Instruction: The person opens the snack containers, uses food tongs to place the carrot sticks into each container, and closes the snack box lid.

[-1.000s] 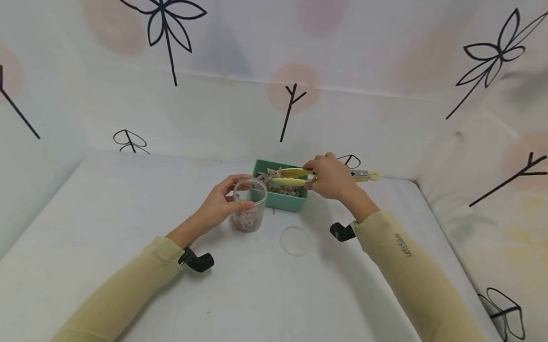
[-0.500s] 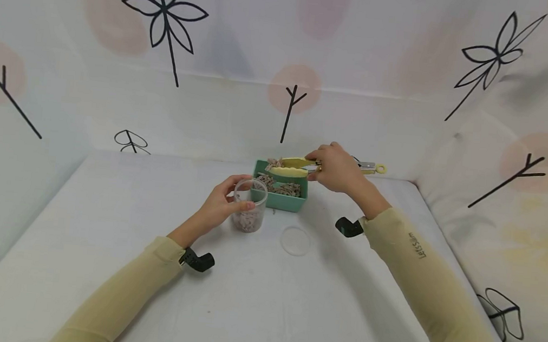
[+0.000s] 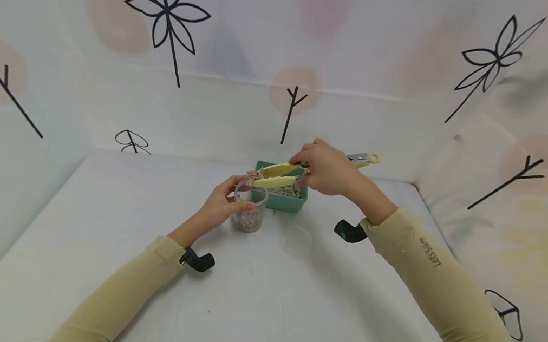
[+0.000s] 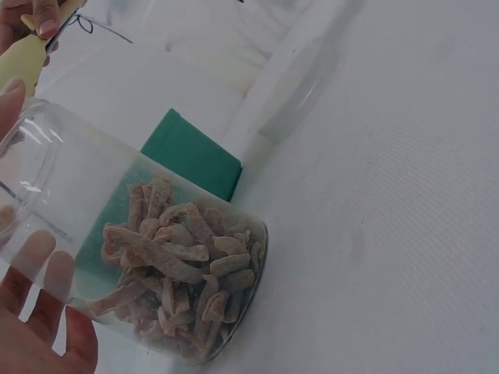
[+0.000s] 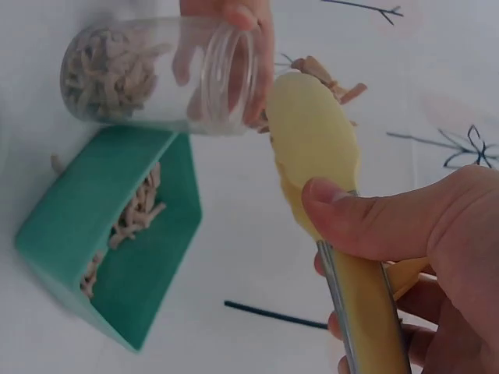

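Observation:
My left hand [image 3: 225,199] grips a clear plastic jar [image 4: 86,179], its fingers and thumb around the upper part. Brownish dried strips [image 4: 175,265] fill the lower part of the jar. My right hand [image 3: 325,170] holds yellow-tipped kitchen tongs [image 5: 316,144] around their arms. Between the tong tips is a clump of the same strips [image 3: 255,176], close above the jar's mouth. Behind the jar stands a green rectangular box [image 5: 93,202] with more strips [image 5: 139,210] inside.
A clear round lid [image 3: 296,241] lies on the white table [image 3: 242,309], right of the jar and in front of the box. One loose strip [image 5: 57,164] lies by the box. A patterned cloth wall [image 3: 220,112] rises behind the table.
The tongs rose out of the green box with a clump of strips and moved left to above the jar's mouth. My left hand and the jar have stayed in place.

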Action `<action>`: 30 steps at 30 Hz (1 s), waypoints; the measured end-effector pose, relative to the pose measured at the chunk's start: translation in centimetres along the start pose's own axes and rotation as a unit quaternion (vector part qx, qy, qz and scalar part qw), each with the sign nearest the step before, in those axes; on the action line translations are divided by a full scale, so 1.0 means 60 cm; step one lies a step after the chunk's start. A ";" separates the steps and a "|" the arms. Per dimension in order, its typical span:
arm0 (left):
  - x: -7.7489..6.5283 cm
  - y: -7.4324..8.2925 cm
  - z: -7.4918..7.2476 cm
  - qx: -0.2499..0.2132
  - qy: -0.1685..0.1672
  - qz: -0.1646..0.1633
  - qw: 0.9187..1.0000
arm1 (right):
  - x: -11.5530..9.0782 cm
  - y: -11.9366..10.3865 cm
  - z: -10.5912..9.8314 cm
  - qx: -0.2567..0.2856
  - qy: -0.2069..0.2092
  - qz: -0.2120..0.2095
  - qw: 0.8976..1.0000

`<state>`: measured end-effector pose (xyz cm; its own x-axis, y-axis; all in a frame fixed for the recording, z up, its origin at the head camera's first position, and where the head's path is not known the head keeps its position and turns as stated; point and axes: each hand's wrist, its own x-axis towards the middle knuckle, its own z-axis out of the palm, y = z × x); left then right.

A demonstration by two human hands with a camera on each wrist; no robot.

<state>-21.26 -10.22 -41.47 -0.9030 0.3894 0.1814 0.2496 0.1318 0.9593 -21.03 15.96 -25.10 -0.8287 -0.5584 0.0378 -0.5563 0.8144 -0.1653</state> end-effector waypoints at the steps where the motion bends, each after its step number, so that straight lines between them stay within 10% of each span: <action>1: 0.000 0.000 0.000 0.002 0.000 -0.001 1.000 | 0.001 -0.003 0.002 -0.007 -0.007 -0.006 1.000; 30: -0.001 -0.001 0.000 0.001 0.003 -0.001 1.000 | 0.014 0.005 0.011 -0.018 -0.035 0.009 0.999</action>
<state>-21.22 -10.25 -41.53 -0.9060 0.3832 0.1800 0.2478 0.1353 0.9593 -21.84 15.67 -25.79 -0.8332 -0.5519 -0.0345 -0.5438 0.8291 -0.1295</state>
